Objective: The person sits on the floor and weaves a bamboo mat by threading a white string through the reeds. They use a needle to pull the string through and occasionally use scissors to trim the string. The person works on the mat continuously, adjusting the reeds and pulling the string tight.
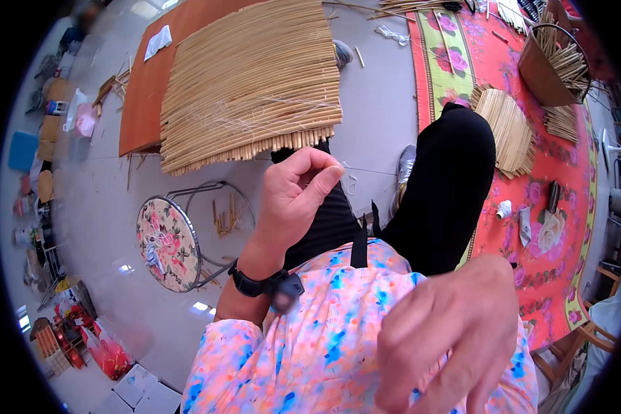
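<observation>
My left hand [300, 196] is closed in a pinch in the middle, just below the near edge of a mat of straw-coloured reed sticks [255, 76]. At its fingertips shows a thin white thread [352, 183], hanging in a small loop. Large and close at the lower right, my right hand [455, 331] is raised in front of my patterned top; its fingers bend downward and blur, so what they hold, if anything, cannot be made out. Loose white threads [221, 114] lie across the mat's near part, where the stick ends are uneven.
The mat lies on an orange-brown board [139, 110]. A round flowered stool [167, 241] stands at left with threads on its seat. On the red flowered cloth [490, 228] at right are a rounded reed piece [504, 131], a thread spool [504, 209] and a basket of sticks [552, 65].
</observation>
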A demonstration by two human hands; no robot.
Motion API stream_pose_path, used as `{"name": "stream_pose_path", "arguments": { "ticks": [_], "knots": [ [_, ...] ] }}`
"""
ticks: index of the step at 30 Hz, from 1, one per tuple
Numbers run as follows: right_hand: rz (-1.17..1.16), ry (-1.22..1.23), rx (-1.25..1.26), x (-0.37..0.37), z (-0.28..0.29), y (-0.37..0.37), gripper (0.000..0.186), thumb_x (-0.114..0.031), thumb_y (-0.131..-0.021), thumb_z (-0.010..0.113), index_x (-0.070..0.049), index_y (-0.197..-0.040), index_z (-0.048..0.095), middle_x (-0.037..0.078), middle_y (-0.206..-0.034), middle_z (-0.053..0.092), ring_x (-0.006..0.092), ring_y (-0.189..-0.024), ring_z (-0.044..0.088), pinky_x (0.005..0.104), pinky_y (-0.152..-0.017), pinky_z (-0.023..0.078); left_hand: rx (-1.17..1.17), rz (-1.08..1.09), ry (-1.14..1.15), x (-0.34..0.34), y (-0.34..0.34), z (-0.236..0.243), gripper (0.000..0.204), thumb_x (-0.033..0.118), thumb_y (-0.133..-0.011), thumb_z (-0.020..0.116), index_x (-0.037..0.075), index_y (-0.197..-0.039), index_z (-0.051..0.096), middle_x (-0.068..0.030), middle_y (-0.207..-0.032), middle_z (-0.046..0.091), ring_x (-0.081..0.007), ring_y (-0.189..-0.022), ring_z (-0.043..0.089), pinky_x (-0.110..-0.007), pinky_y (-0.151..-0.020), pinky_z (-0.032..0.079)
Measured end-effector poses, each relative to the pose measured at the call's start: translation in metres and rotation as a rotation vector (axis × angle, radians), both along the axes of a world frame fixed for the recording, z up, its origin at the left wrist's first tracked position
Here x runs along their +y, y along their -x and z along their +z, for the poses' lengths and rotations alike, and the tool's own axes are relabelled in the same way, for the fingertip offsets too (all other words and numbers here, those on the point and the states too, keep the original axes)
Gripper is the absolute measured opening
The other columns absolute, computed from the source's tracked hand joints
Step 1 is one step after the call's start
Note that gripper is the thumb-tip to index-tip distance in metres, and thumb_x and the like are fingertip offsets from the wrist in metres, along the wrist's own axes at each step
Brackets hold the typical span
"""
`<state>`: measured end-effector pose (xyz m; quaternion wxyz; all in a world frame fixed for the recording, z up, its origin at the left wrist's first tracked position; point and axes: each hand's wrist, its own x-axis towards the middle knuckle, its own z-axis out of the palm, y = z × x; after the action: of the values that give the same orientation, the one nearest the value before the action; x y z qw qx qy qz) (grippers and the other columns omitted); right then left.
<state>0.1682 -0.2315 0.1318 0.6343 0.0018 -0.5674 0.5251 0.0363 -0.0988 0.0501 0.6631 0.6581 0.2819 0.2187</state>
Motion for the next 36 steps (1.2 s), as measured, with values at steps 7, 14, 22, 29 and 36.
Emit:
{"name": "stream_pose_path", "arguments": {
  "ticks": [7, 14, 22, 29, 36],
  "knots": [
    [-0.569, 0.286, -0.429, 0.010, -0.010, -0.027, 0.009, -0.010, -0.076, 0.067, -0.003, -0.073, 0.062, 0.006, -0.071, 0.061, 0.0175, -0.061, 0.058, 0.0273, -0.053, 0.044, -0.086, -0.003, 0.090, -0.002, 0.000, 0.002, 0.014, 0.013, -0.088, 0.060, 0.000, -0.085, 0.058, 0.0030, -0.068, 0.053, -0.0015, -0.056, 0.041, -0.016, -0.049, 0.032],
    [-0.952, 0.697, -0.489, 0.033, -0.079, -0.019, 0.018, -0.004, -0.072, 0.071, -0.006, -0.090, 0.068, 0.001, -0.070, 0.057, 0.0072, -0.058, 0.049, 0.0208, -0.052, 0.039, -0.158, -0.073, 0.266, -0.004, -0.001, 0.006, 0.014, 0.014, -0.088, 0.061, 0.001, -0.087, 0.058, 0.0037, -0.068, 0.053, -0.0015, -0.057, 0.042, -0.016, -0.050, 0.034],
    [-1.098, 0.465, -0.681, 0.040, -0.086, -0.018, 0.007, -0.004, -0.075, 0.066, -0.003, -0.081, 0.063, 0.003, -0.072, 0.058, 0.0100, -0.059, 0.051, 0.0209, -0.054, 0.040, -0.095, -0.075, 0.214, -0.005, -0.002, 0.002, 0.014, 0.015, -0.088, 0.059, 0.001, -0.087, 0.058, -0.0003, -0.072, 0.057, -0.0026, -0.055, 0.042, -0.016, -0.048, 0.032],
    [-0.976, 0.794, -0.261, 0.034, -0.100, -0.018, 0.008, -0.006, -0.084, 0.056, 0.000, -0.081, 0.053, 0.000, -0.072, 0.052, 0.0052, -0.060, 0.048, 0.0196, -0.054, 0.038, -0.050, -0.041, 0.097, -0.005, -0.003, 0.005, 0.014, 0.015, -0.088, 0.060, 0.001, -0.086, 0.060, 0.0012, -0.071, 0.056, -0.0018, -0.056, 0.041, -0.015, -0.049, 0.032],
    [-1.203, 0.535, -0.461, 0.032, -0.094, -0.017, 0.012, -0.001, -0.077, 0.065, -0.002, -0.088, 0.059, 0.002, -0.074, 0.056, 0.0049, -0.060, 0.050, 0.0182, -0.054, 0.039, -0.057, 0.007, 0.089, -0.005, -0.003, 0.003, 0.015, 0.015, -0.088, 0.060, 0.001, -0.086, 0.060, 0.0012, -0.070, 0.055, -0.0018, -0.055, 0.040, -0.015, -0.050, 0.031]
  ]
}}
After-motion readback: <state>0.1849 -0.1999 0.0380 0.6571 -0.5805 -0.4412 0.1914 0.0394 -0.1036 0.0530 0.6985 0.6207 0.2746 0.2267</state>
